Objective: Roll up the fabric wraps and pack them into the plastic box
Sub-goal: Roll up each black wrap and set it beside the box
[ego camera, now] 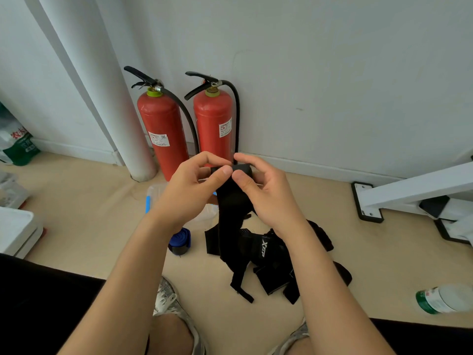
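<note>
Beige floor meets a white wall where two red fire extinguishers stand. Left hand and right hand both pinch the top end of a black wrap, which hangs onto a pile of black wraps. Behind the left hand sits the plastic box, a rolled blue wrap just nearer.

views: 1 | mount: head-worn, wide-angle | faces: forward and down | near: left hand, right hand close | far: floor, then wall
</note>
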Available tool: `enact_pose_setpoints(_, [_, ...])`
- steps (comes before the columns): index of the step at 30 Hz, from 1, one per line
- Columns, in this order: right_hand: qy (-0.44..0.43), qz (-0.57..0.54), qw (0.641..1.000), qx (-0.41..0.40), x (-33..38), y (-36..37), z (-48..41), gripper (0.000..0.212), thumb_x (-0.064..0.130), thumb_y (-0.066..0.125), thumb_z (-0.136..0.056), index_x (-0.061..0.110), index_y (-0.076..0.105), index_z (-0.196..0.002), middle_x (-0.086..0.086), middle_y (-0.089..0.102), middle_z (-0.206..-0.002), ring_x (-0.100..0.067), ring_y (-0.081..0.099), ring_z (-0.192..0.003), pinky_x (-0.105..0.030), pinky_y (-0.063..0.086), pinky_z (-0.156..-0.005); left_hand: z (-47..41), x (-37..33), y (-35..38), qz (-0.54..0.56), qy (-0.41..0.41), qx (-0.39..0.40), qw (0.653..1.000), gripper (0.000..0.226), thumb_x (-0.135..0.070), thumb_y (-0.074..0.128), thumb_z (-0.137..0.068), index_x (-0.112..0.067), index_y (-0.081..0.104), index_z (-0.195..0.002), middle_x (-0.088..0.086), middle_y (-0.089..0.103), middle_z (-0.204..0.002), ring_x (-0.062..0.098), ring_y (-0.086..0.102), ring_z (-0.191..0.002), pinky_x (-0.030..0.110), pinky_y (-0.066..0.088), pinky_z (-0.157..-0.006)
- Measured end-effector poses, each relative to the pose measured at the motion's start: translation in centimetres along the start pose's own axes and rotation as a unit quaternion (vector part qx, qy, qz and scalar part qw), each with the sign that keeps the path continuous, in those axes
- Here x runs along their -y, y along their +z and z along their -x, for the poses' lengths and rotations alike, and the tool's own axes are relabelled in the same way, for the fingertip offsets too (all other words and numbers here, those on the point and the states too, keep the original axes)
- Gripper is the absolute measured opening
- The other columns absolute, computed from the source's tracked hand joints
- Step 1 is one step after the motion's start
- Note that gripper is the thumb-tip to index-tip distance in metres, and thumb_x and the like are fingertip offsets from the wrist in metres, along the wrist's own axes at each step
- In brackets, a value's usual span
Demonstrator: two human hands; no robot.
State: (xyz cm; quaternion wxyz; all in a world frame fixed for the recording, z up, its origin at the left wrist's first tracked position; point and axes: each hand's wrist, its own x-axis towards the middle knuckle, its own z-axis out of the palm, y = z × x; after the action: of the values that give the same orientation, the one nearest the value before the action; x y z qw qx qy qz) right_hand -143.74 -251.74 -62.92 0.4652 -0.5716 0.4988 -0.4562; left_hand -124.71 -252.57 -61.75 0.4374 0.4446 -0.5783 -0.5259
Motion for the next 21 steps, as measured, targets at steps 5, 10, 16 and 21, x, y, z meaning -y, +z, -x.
enact_pose_setpoints(5, [0.102,0.005,0.995,0.0,-0.4,0.0,0.0,0.058,0.039,0.078,-0.1,0.044,0.043,-0.146,-0.01,0.08,-0.112,-0.022,0.081,-0.098,-0.051,0.064,-0.096,-0.2,0.7,-0.2,-0.076,0.018,-0.053,0.995,0.013,-0.02,0.071,-0.104,-0.023,0.066,-0.116,0.006,0.072,-0.119,0.026,0.08,-0.095,0.044,0.069,-0.069])
enact_pose_setpoints(10, [0.078,-0.058,0.994,0.054,-0.5,-1.0,-0.4,0.015,0.034,0.071,-0.096,0.034,0.081,-0.108,-0.007,0.083,-0.106,-0.024,0.08,-0.097,-0.041,0.063,-0.085,0.0,1.6,-0.3,-0.075,0.009,-0.06,0.995,0.013,-0.007,0.069,-0.104,-0.018,0.067,-0.112,0.008,0.068,-0.12,0.027,0.08,-0.089,0.041,0.069,-0.066])
enact_pose_setpoints(16, [0.058,-0.213,0.964,0.145,-1.1,-3.1,-0.4,0.055,-0.003,0.048,-0.088,0.008,0.073,-0.135,-0.02,0.075,-0.132,-0.034,0.07,-0.129,-0.044,0.059,-0.103,0.0,1.9,-0.6,0.027,-0.021,0.015,0.999,0.025,-0.016,0.055,-0.109,-0.014,0.079,-0.115,0.02,0.075,-0.116,0.037,0.075,-0.104,0.033,0.065,-0.081])
enact_pose_setpoints(21, [-0.006,-0.025,0.994,0.108,-0.9,-3.5,-0.2,0.028,0.01,0.074,-0.102,0.024,0.08,-0.126,0.002,0.084,-0.111,-0.016,0.079,-0.109,-0.036,0.065,-0.09,-0.1,2.6,-0.9,-0.095,0.017,0.061,0.994,0.035,-0.006,0.089,-0.086,-0.028,0.079,-0.111,-0.002,0.08,-0.114,0.02,0.08,-0.096,0.025,0.063,-0.079])
